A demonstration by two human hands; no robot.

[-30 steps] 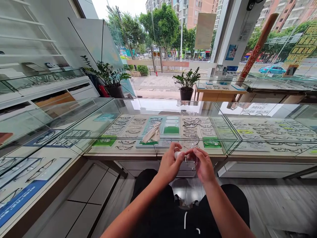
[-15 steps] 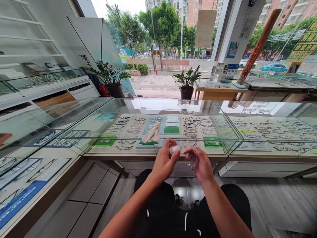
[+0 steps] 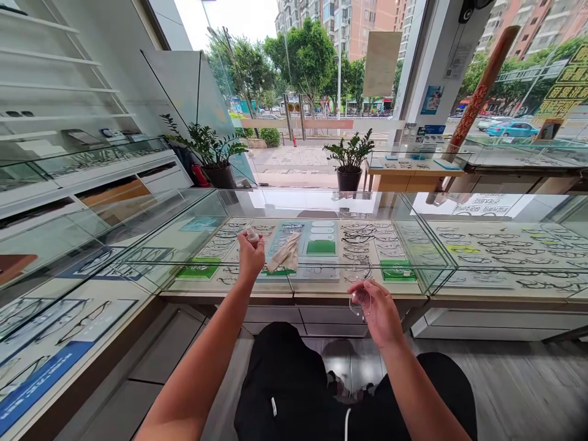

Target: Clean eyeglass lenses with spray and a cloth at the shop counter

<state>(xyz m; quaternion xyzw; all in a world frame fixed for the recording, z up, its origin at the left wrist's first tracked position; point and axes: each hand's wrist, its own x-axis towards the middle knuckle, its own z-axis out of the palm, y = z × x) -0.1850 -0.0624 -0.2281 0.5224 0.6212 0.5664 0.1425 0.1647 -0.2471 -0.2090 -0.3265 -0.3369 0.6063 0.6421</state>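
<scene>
My left hand is closed around a small white bottle, over the glass counter top left of the cloth. In my right hand is a pair of clear-lensed eyeglasses, pinched between thumb and fingers just in front of the counter's near edge. Droplets or specks seem to dot the lens. A crumpled beige cloth lies on the counter top between my two hands, nearer the left one.
Under the glass of the display case lie rows of eyeglass frames and green cards. Another glass case adjoins on the right, and one runs along the left. Potted plants stand beyond the counter.
My left hand has moved left and forward with the white bottle, away from the eyeglasses. My right hand still holds the eyeglasses near the same place. The view has tilted up slightly.
</scene>
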